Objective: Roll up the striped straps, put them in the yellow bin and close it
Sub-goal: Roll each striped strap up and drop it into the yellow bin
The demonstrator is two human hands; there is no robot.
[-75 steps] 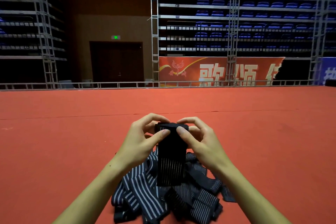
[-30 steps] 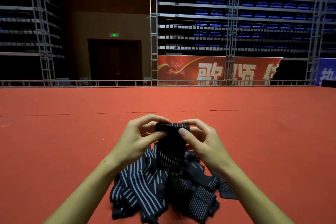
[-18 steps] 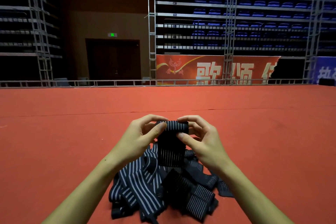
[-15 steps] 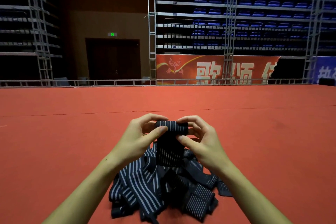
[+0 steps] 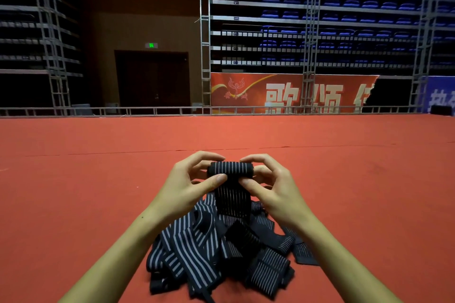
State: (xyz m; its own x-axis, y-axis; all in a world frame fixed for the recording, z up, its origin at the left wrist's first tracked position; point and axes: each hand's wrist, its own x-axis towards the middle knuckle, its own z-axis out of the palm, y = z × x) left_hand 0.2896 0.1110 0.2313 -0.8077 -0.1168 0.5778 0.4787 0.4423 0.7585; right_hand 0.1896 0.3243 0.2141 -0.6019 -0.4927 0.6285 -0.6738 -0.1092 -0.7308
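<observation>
A dark strap with thin white stripes is partly wound into a small roll (image 5: 230, 170) held up above the red floor. My left hand (image 5: 189, 183) pinches the roll's left end between thumb and fingers. My right hand (image 5: 268, 186) pinches its right end the same way. The strap's loose tail (image 5: 232, 202) hangs down from the roll into a tangled pile of striped straps (image 5: 216, 251) lying on the floor between my forearms. No yellow bin is in view.
Red carpet floor (image 5: 98, 192) stretches all around the pile. A low metal railing (image 5: 172, 110) borders its far edge, with metal scaffold towers, blue seating tiers, a red banner (image 5: 283, 93) and a dark doorway behind.
The roll has grown thicker as both hands turned it, and its outer face now shows white stripes. The hanging tail has become shorter. The pile has barely shifted.
</observation>
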